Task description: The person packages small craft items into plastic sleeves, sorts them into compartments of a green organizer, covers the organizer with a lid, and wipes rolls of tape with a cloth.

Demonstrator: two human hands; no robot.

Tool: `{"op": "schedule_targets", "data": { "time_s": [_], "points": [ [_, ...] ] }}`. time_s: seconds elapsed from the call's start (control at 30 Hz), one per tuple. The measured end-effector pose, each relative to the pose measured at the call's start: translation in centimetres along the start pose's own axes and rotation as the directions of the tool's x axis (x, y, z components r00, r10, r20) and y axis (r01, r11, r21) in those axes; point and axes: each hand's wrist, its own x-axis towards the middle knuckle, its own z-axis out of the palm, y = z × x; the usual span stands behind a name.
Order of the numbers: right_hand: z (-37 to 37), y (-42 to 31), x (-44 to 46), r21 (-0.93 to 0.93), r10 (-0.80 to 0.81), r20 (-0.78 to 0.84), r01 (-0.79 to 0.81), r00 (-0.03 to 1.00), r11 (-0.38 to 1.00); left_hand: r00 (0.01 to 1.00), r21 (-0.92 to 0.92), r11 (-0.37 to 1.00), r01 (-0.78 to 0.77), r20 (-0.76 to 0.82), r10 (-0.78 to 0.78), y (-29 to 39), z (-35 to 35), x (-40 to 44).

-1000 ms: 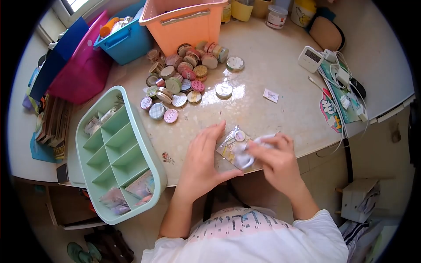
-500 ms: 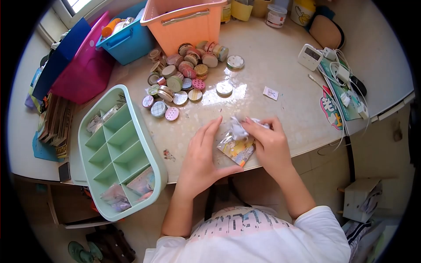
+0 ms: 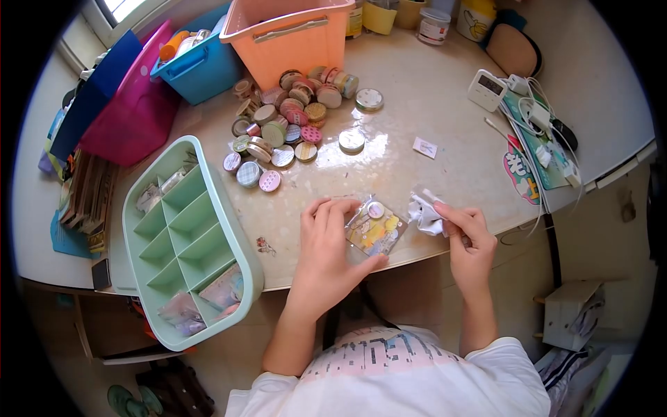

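Note:
A small clear packet with a yellow printed picture (image 3: pixel 379 231) lies flat near the front edge of the table. My left hand (image 3: pixel 326 243) curves around its left side, fingers and thumb apart; the fingertips are at the upper left corner and the thumb is by the lower edge. To the packet's right, my right hand (image 3: pixel 472 240) pinches a crumpled white cloth or tissue (image 3: pixel 425 214). Left of my hands stands a mint green divided box (image 3: pixel 253 254) with plastic packets in some compartments.
Many washi tape rolls (image 3: pixel 283 156) are heaped before an orange bin (image 3: pixel 292 48). Blue (image 3: pixel 198 80) and magenta bins (image 3: pixel 132 121) stand at the back left. A small white card (image 3: pixel 424 147) lies on the table. At right are a digital clock (image 3: pixel 486 90) and white cables (image 3: pixel 538 115).
My right hand has moved right with the white cloth or tissue, off the packet, whose printed front now shows more fully. My left hand stays beside the packet, shifted slightly.

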Motion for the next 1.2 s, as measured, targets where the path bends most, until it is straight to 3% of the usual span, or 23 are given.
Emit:
{"op": "schedule_targets", "data": {
  "time_s": [0.1, 0.2, 0.27, 0.37, 0.43, 0.47, 0.5, 0.53, 0.6, 0.67, 0.7, 0.73, 0.8, 0.9, 0.93, 1.0, 1.03, 1.1, 1.2],
  "points": [
    [0.1, -0.1, 0.2, -0.007, -0.061, 0.009, 0.061, 0.998, 0.998, 0.997, 0.071, 0.994, 0.081, -0.025, -0.08, 0.9, 0.0, -0.3],
    [0.3, -0.3, 0.4, -0.127, 0.02, 0.047, -0.014, 0.999, 0.992, 0.991, 0.156, 0.979, 0.133, -0.012, -0.133, 1.4, -0.8, 0.4],
    [0.3, -0.4, 0.7, -0.347, -0.322, 0.208, 0.378, 0.924, 0.859, 0.989, 0.185, 0.972, 0.143, 0.014, -0.149, 1.5, -1.1, 0.9],
    [0.5, 0.4, 0.6, -0.291, -0.238, 0.161, 0.276, 0.958, 0.916, 0.997, 0.16, 0.985, 0.064, 0.041, -0.072, 1.5, -0.7, 1.0],
    [0.5, 0.8, 0.5, -0.271, -0.219, 0.122, 0.244, 0.968, 0.931, 0.998, -0.239, 0.97, 0.038, -0.037, -0.048, 1.4, 0.1, 0.5],
    [0.4, 0.7, 0.4, -0.208, -0.054, 0.022, 0.057, 0.998, 0.977, 0.998, -0.241, 0.97, 0.039, -0.039, -0.05, 1.2, 0.1, 0.3],
    [0.3, 0.7, 0.3, -0.126, 0.122, -0.065, -0.13, 0.99, 0.983, 0.973, -0.012, 0.994, -0.107, -0.209, 0.102, 0.9, -0.2, 0.1],
    [0.3, 0.5, 0.3, -0.129, 0.128, -0.06, -0.135, 0.99, 0.982, 0.903, 0.236, 0.949, -0.207, -0.327, 0.278, 0.5, -0.5, -0.3],
    [0.7, -0.3, 0.4, 0.094, 0.147, -0.059, -0.141, 0.987, 0.985, 0.916, 0.297, 0.93, -0.218, -0.267, 0.3, -0.5, -1.0, -1.4],
    [2.1, -2.1, 0.5, 0.04, -0.085, 0.069, 0.083, 0.994, 0.996, 0.974, 0.135, 0.973, -0.185, -0.11, 0.2, -1.4, -1.1, -2.3],
    [3.1, -2.3, 0.8, -0.09, -0.303, 0.116, 0.314, 0.946, 0.945, 0.972, 0.121, 0.968, -0.219, -0.062, 0.228, -2.0, -1.4, -2.6],
    [4.2, -3.3, 0.5, -0.079, -0.312, 0.193, 0.331, 0.93, 0.94, 0.973, 0.123, 0.969, -0.215, -0.06, 0.223, -1.8, -1.3, -2.8],
    [6.2, -3.0, 0.1, -0.083, -0.472, 0.425, 0.552, 0.773, 0.83, 0.986, -0.14, 0.99, 0.01, -0.165, -0.033, -1.3, -1.0, -3.5],
    [5.8, -3.1, -0.2, 0.016, -0.468, 0.55, 0.551, 0.692, 0.834, 0.981, -0.183, 0.983, -0.024, -0.192, -0.012, -2.0, -0.7, -3.7],
    [5.5, -2.9, 0.4, 0.022, -0.41, 0.539, 0.475, 0.735, 0.88, 0.979, -0.197, 0.98, -0.014, -0.2, -0.026, -1.9, -0.7, -3.6],
    [6.8, -2.9, 2.3, -0.147, -0.38, 0.463, 0.493, 0.8, 0.858, 0.981, -0.206, 0.978, -0.012, -0.191, -0.028, -2.1, -0.3, -3.8],
    [7.6, -3.0, 2.5, -0.146, -0.378, 0.465, 0.491, 0.8, 0.859, 0.977, -0.219, 0.976, -0.011, -0.212, -0.036, -2.0, -0.2, -3.7],
    [8.9, -3.3, 2.9, -0.056, -0.506, 0.503, 0.61, 0.701, 0.79, 0.969, -0.23, 0.973, -0.017, -0.243, -0.041, -2.0, -0.2, -3.5],
    [7.0, -3.4, 1.0, 0.018, -0.465, 0.596, 0.568, 0.655, 0.823, 0.957, -0.237, 0.971, 0.029, -0.275, -0.095, -2.3, -0.4, -3.7]
  ]
}}
